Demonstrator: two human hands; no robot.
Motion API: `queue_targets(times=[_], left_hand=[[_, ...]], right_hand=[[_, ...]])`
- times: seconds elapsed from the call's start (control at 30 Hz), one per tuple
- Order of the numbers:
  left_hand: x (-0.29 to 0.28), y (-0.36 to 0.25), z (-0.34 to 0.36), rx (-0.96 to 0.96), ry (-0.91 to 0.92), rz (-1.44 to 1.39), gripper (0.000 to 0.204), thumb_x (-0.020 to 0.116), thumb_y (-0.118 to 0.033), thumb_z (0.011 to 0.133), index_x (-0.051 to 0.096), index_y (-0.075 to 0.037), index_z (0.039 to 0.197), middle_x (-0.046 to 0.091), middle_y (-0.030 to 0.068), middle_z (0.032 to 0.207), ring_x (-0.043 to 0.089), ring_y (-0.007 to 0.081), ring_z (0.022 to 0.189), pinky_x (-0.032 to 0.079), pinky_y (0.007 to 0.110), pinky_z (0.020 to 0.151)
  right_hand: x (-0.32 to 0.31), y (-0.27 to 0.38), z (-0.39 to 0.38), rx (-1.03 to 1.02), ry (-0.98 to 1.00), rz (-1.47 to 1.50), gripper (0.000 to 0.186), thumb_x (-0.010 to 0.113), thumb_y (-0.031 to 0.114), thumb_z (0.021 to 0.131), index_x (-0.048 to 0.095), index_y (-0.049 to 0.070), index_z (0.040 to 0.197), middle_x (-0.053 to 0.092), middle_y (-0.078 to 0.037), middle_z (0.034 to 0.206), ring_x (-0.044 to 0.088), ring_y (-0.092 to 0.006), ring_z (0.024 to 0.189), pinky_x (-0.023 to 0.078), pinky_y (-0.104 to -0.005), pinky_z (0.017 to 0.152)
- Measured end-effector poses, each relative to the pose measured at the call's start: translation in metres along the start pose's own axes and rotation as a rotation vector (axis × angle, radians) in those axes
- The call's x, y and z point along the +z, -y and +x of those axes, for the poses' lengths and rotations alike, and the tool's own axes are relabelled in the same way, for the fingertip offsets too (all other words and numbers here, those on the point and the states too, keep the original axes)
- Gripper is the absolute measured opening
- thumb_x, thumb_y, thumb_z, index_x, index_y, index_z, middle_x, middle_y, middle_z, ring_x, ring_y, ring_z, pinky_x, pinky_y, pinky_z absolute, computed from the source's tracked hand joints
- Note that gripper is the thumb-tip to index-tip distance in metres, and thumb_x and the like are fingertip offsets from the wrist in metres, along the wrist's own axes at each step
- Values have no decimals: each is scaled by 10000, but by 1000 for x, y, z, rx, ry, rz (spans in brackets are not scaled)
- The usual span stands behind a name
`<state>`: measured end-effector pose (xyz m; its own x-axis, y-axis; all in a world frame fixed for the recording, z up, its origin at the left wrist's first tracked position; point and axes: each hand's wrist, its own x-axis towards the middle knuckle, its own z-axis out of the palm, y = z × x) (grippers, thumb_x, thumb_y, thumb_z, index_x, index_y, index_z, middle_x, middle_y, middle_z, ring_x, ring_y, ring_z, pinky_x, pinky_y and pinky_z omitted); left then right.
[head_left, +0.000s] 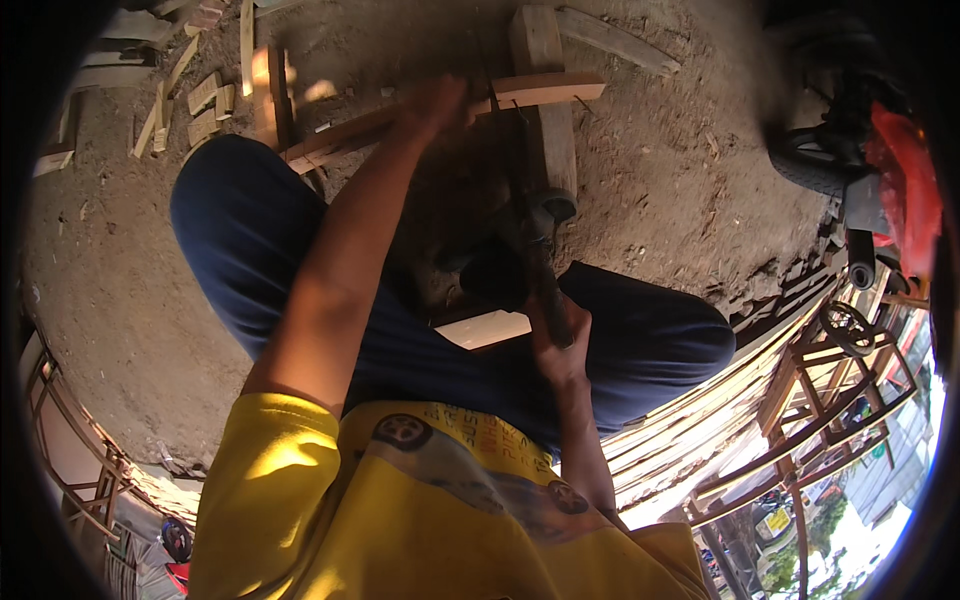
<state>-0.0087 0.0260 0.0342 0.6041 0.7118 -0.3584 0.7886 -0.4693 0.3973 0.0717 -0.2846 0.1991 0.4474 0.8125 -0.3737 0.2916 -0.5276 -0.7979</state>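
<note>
Ten fingers of yours are working above a dirt floor [670,150], between your spread legs in blue trousers [240,220]. Your right hand [574,338] is wrapping its fingers firmly around the near end of a long, dark, narrow tool [541,275], which is pointing away from them toward a reddish wooden strip [550,88]. Shadow is hiding much of the tool's far part, so I cannot tell whether it is touching the wood. Your left hand [440,103] is sitting at the strip, ahead and to the left of the right fingers; it is blurring, so I cannot tell whether its fingers are gripping or only pressing. The strip is stretching to both sides of them, its right part lying across a thick squared timber [556,150]. Leftward of the left fingers, short wood offcuts [205,98] are lying scattered. Beyond the right fingers and to their right, a pale board [620,42] is lying on the dirt, and well off to their right a red-panelled motorcycle [905,180] is standing.
</note>
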Motion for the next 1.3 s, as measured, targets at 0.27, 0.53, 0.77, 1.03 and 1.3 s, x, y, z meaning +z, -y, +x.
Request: queue_targets(times=[0.27,0.53,0.77,1.03,1.3], left_hand=[[-6,-4,-7,60,-51,88,301,705,-262,722,693,-33,917,690,167,904,672,328,879,548,427,785],[2,6,-1,81,-91,-39,302,696,-273,722,701,-43,918,690,175,896,673,342,871,550,445,769],[20,9,4,50,-59,-35,330,691,-276,698,699,-44,933,689,183,899,671,349,877,548,449,780],[10,10,2,61,-122,74,327,693,-276,707,695,-44,938,688,184,900,675,344,860,557,443,764],[13,8,2,119,-136,41,348,707,-313,735,684,-57,970,690,164,931,670,342,882,551,445,768]], right_hand=[[-23,8,-29,32,31,-34,177,605,124,903,598,-29,813,514,18,615,418,-21,591,342,-238,482],[-11,27,25,8,54,40,166,585,117,904,618,-34,843,512,27,615,431,-24,588,356,-232,491],[-29,23,4,66,35,36,103,609,77,878,625,-25,879,543,-23,621,451,-38,605,405,-266,531],[-25,17,-4,-13,20,32,148,588,99,908,622,-38,867,541,1,649,455,-40,613,384,-234,533],[-7,28,43,76,99,43,145,580,94,905,632,-41,903,563,-21,652,482,-49,614,402,-245,541]])
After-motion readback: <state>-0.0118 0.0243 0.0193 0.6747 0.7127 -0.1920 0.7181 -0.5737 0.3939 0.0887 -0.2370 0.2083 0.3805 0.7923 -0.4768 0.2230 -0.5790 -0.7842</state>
